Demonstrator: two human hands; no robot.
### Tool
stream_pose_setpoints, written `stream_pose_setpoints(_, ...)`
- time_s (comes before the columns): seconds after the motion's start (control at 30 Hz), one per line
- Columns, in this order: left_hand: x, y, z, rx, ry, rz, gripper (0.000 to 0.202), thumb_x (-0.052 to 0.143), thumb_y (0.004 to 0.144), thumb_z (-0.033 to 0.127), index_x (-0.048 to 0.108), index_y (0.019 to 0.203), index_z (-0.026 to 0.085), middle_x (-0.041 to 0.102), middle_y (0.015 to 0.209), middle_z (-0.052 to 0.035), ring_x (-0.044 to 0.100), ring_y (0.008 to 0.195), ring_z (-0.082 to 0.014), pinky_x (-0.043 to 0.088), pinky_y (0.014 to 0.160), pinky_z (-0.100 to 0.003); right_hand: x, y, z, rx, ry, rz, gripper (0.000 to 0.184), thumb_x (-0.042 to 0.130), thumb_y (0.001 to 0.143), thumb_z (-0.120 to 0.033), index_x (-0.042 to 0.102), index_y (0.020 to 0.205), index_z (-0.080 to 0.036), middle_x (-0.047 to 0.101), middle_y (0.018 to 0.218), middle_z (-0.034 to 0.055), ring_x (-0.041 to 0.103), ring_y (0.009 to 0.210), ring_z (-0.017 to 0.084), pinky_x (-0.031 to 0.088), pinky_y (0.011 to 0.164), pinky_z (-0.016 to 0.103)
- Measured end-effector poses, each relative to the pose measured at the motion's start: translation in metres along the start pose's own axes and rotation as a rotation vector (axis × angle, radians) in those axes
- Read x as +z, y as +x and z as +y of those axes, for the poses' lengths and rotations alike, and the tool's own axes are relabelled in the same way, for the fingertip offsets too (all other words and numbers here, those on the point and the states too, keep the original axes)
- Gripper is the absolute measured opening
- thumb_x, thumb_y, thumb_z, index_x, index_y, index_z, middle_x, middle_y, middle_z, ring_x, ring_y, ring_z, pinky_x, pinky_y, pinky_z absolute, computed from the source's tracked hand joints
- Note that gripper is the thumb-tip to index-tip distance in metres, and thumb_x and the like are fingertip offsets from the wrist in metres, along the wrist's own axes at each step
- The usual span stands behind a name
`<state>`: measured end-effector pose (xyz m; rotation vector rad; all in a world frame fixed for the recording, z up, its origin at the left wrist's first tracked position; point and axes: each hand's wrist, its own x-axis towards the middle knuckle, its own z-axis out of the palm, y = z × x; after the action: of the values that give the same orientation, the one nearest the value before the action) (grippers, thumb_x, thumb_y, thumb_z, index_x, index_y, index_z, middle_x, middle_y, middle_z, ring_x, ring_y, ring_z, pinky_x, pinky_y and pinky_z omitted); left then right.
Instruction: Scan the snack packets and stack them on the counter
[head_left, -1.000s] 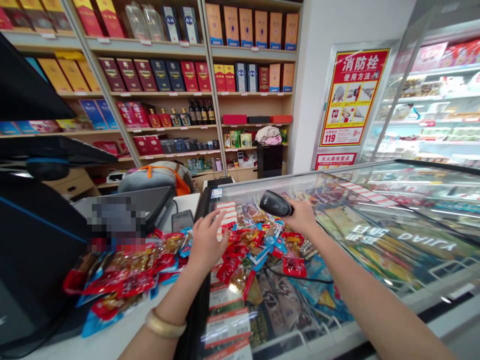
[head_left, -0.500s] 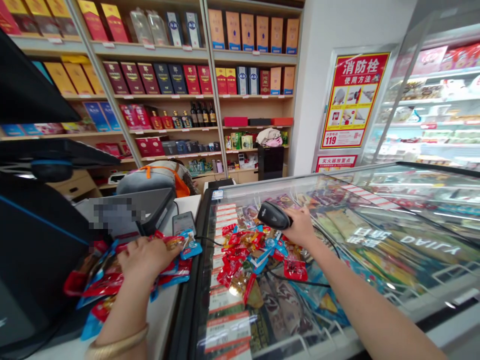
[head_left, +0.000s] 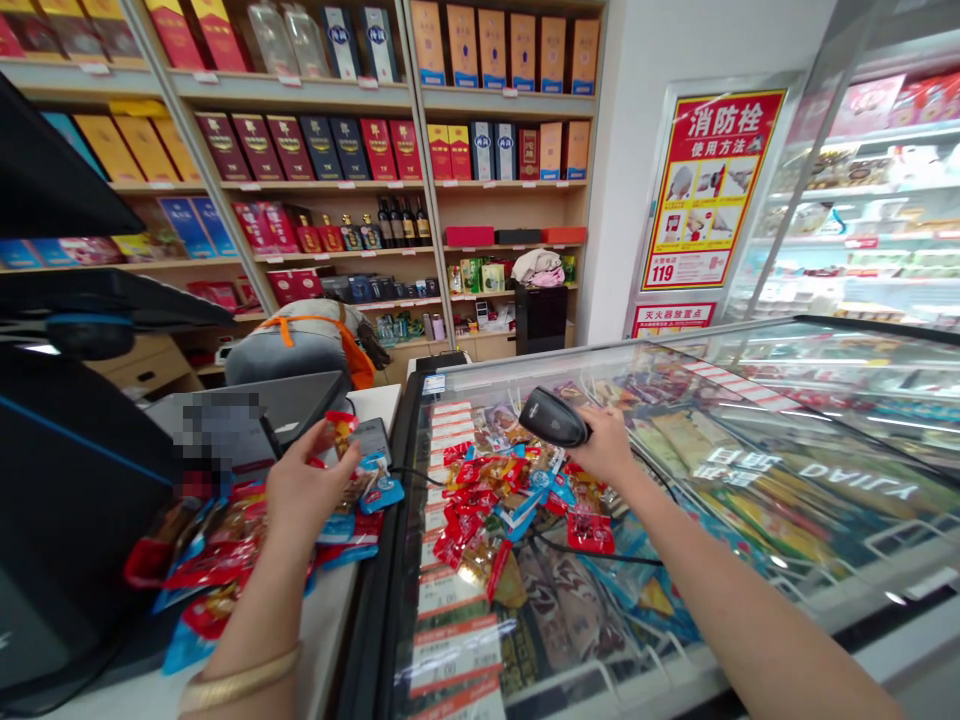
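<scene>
**Lining up packet and scanner at the freezer's left edge**

I am holding a snack packet (head_left: 341, 432) up in my left hand (head_left: 304, 490), pinching it between thumb and fingertips with the rest of the hand half curled. It is hanging in the air just left of the freezer (head_left: 750, 470), above the counter (head_left: 322, 620) that is butting against the freezer's left side. My right hand (head_left: 611, 450) is wrapping fully round the grip of the scanner (head_left: 553, 417), which is hovering over the freezer's glass lid with its head pointing left, towards the packet. Under it a heap of packets (head_left: 510, 490) is lying on the lid near the freezer's left end, and a second heap (head_left: 225, 550) is spreading over the counter. The cable (head_left: 600, 558) is trailing across the lid below my right wrist.

To do this well, I am judging that the packet wants turning so its barcode is facing the scanner's window — flat, uncreased and clear of my thumb. I cannot tell from here which face is carrying the code. Holding it apart from both heaps should be guarding against a stray packet being read instead, and I am minding the cable so it is not dragging the heap off the lid. Beyond the freezer's far left corner a person (head_left: 300, 345) is bending over, well apart from my hands.
</scene>
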<state>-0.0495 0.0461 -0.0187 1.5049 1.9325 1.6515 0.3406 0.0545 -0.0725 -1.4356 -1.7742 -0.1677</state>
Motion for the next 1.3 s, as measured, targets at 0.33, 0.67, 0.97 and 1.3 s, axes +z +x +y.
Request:
stream_pose_setpoints(0.33,0.011,-0.018,0.030,-0.538,-1.203,-0.321,0.031,0.054,0.097,0.046,0.074,0.106,0.024,0.076,0.120,-0.0054,0.072,0.097,-0.0210,0.060,0.089,-0.045,-0.009,0.004,-0.006,-0.057,0.108,0.066,0.019,0.067,0.070,-0.032,0.070,0.084,-0.021,0.074,0.082,0.0047,0.066,0.079,0.023,0.035,0.077,0.033)
stream_pose_setpoints(0.67,0.039,-0.045,0.025,-0.414,-1.043,-0.553,0.029,0.080,0.080,0.036,0.075,0.105,0.020,0.075,0.119,-0.0086,0.070,0.109,-0.0225,0.057,0.096,-0.038,-0.023,0.002,-0.042,-0.224,0.249,-0.181,0.018,0.072,0.074,-0.036,0.069,0.085,-0.023,0.074,0.083,0.0025,0.067,0.081,0.021,0.039,0.079,0.031)
stream_pose_setpoints(0.97,0.048,-0.057,0.025,-0.331,-0.993,-0.628,0.054,0.095,0.060,0.040,0.078,0.107,0.020,0.077,0.116,-0.0113,0.064,0.124,-0.0301,0.052,0.107,-0.042,-0.024,0.000,-0.054,-0.247,0.255,-0.210,0.016,0.071,0.073,-0.035,0.064,0.078,-0.022,0.071,0.078,-0.0003,0.064,0.075,0.018,0.032,0.077,0.031)
stream_pose_setpoints(1.3,0.052,-0.059,0.022,-0.271,-0.891,-0.629,0.062,0.091,0.063,0.049,0.076,0.116,0.021,0.074,0.122,-0.0142,0.068,0.116,-0.0309,0.054,0.103,-0.045,-0.023,0.001,-0.050,-0.258,0.221,-0.189,0.019,0.073,0.073,-0.037,0.068,0.085,-0.023,0.074,0.083,0.0015,0.066,0.079,0.020,0.036,0.079,0.032)
